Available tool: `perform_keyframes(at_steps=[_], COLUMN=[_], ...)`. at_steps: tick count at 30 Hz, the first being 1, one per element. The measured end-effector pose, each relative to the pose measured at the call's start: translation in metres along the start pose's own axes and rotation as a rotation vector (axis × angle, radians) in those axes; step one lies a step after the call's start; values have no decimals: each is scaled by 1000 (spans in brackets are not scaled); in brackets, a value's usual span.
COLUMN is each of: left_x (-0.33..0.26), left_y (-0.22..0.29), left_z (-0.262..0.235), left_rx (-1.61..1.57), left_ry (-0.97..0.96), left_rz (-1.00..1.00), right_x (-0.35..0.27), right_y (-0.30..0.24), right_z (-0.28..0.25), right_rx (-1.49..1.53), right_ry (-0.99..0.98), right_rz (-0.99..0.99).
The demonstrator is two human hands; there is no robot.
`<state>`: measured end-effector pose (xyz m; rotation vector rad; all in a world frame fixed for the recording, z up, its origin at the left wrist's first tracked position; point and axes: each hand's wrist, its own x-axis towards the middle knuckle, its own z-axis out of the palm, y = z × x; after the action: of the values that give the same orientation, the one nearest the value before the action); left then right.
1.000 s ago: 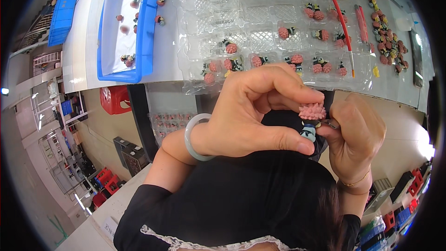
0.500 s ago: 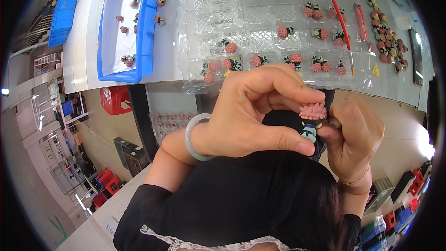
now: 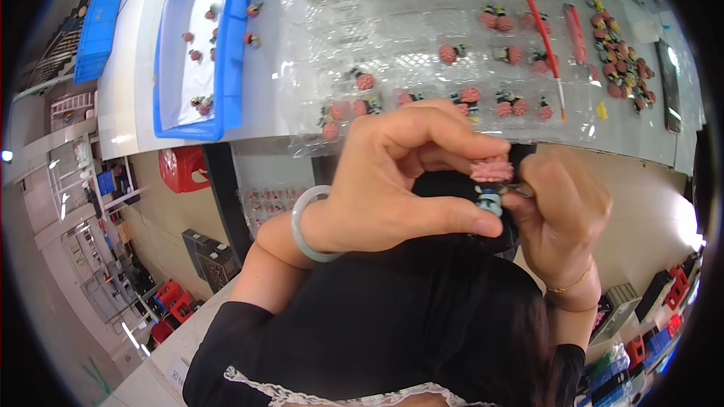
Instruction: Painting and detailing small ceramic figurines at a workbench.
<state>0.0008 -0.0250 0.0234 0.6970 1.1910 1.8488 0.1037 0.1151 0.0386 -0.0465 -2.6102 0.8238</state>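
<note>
1. Left hand (image 3: 400,181) raised in front of the near edge of the desk (image 3: 302,117), curled; thumb stretched rightward under a small figurine (image 3: 492,183), index finger arched over its top.
2. Figurine: pink ribbed cap above, pale blue body with dark details below. Pinched between left thumb tip and fingers (image 3: 452,126) of the left hand; fingers clamped on it.
3. Right hand (image 3: 562,211) just beside, touching the figurine from the right; fingertips pressed together on its side. Thin metallic bit visible at that contact, too small to identify.
4. Figurine off the desk, held in the air between both hands, above dark clothing.
5. Pale green bangle (image 3: 308,222) on the left wrist; thin gold bracelet (image 3: 571,284) on the right wrist.
6. Clear plastic blister tray (image 3: 392,22) lying across the desk, many similar pink-capped figurines seated in its pockets, more loose toward the right edge.
7. Blue bin (image 3: 234,45) near the left end of the desk, a few small pieces on its white floor.
8. Red rod (image 3: 537,19) lying diagonally over the tray's right part.
</note>
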Motion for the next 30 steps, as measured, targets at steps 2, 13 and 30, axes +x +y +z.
perform_keyframes(at_steps=[2, 13, 30], left_x=[1, 7, 7], left_y=[-2, -14, -15], left_z=[-1, -2, 3], left_rx=[-19, -135, -27], left_ry=[-19, 59, 154], left_rz=[4, -90, -150], right_x=[-2, -43, -54], right_y=[1, 112, 148], right_z=[1, -40, -26], right_rx=[-6, -189, -110], right_ry=[6, 389, 238], right_rz=[10, 830, 831])
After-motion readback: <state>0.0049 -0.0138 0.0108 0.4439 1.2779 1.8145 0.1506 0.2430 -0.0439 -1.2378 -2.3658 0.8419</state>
